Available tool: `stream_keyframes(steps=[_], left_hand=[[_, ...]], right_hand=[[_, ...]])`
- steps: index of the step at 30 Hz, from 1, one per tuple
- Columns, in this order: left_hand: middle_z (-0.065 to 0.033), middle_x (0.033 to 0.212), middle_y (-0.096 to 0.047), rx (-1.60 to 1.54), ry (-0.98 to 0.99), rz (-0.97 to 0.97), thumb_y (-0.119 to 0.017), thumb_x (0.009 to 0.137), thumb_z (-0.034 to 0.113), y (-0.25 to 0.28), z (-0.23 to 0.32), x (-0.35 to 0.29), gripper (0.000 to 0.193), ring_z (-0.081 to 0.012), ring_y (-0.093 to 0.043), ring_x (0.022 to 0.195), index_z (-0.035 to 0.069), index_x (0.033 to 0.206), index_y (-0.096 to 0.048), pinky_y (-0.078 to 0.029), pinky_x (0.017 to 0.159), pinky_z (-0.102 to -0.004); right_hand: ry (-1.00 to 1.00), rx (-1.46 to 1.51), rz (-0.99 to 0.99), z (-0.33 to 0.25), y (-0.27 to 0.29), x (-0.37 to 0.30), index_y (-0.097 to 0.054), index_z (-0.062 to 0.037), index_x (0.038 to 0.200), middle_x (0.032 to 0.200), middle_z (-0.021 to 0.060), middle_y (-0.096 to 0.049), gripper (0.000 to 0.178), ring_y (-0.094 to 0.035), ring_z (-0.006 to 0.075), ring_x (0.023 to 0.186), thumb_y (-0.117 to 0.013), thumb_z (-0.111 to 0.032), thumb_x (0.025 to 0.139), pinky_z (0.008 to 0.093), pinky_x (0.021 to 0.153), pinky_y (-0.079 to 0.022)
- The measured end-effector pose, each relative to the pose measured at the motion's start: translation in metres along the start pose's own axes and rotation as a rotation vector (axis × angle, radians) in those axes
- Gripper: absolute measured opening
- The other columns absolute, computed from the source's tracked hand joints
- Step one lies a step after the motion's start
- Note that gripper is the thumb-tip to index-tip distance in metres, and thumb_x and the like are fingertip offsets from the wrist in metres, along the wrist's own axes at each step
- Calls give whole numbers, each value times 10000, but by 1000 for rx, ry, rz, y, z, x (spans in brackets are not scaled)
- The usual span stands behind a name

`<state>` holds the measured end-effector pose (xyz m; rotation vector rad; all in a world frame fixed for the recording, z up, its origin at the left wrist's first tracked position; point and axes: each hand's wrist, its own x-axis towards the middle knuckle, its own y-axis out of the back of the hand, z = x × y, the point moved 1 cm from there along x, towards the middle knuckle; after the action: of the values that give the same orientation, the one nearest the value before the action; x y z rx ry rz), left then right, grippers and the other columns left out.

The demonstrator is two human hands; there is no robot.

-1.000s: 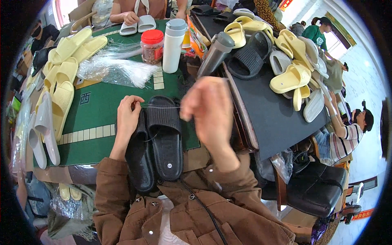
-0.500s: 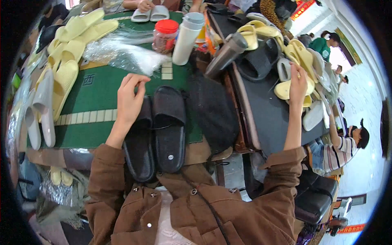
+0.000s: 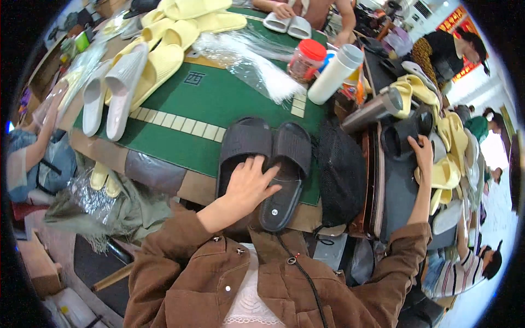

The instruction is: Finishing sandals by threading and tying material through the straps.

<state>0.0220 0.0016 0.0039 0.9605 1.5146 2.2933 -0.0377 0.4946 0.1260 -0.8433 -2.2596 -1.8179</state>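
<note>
My left hand (image 3: pixel 249 183) lies with its fingers apart over the left black slipper (image 3: pixel 246 136) of a pair, fingertips at the strap's lower edge. Against it stands the right black slipper (image 3: pixel 298 147), toe pointing away, with a small round white sticker on its heel. Out to the right, my right hand (image 3: pixel 424 156) has its fingers closed on the edge of another black slipper (image 3: pixel 402 134), above the dark surface beside the slipper pile. Part of that slipper is hidden by my fingers.
Yellow slippers (image 3: pixel 164 65) and grey slippers (image 3: pixel 126 93) lie on the green mat (image 3: pixel 219 82) at left. Clear plastic bags (image 3: pixel 257 65), a red-lidded jar (image 3: pixel 307 60), a white bottle (image 3: pixel 334 74) and a steel tumbler (image 3: pixel 372 112) stand farther back. Yellow slippers (image 3: pixel 451 134) crowd the right. Co-workers sit around.
The view has swung left. My left hand has come down onto the black pair from beside it. My right hand has taken hold of the black slipper on the right, which is now turned.
</note>
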Motion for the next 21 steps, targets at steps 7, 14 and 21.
stream_keyframes(steps=[7,14,21], left_hand=[[-86,850,-510,-29,14,190,-682,766,186,7,-21,6,284,-257,-567,804,63,1020,-653,-484,666,-372],[-101,764,-547,267,227,376,-610,777,136,102,-107,29,139,-274,-564,797,93,873,-701,-481,699,-391],[-127,950,-639,805,416,439,-506,796,81,208,-282,55,316,-331,-593,940,117,1043,-699,-476,841,-419]], right_hand=[[55,314,-94,22,-5,-31,-574,5,1000,850,19,-539,335,-475,126,788,-720,-238,822,264,731,-400],[-32,440,-129,-18,22,-88,-545,-12,1042,845,-39,-434,312,-372,78,756,-710,-156,820,227,674,-328],[-155,502,-17,-28,55,-135,-548,-12,1055,890,-43,-456,300,-364,63,760,-718,-101,824,193,682,-319]])
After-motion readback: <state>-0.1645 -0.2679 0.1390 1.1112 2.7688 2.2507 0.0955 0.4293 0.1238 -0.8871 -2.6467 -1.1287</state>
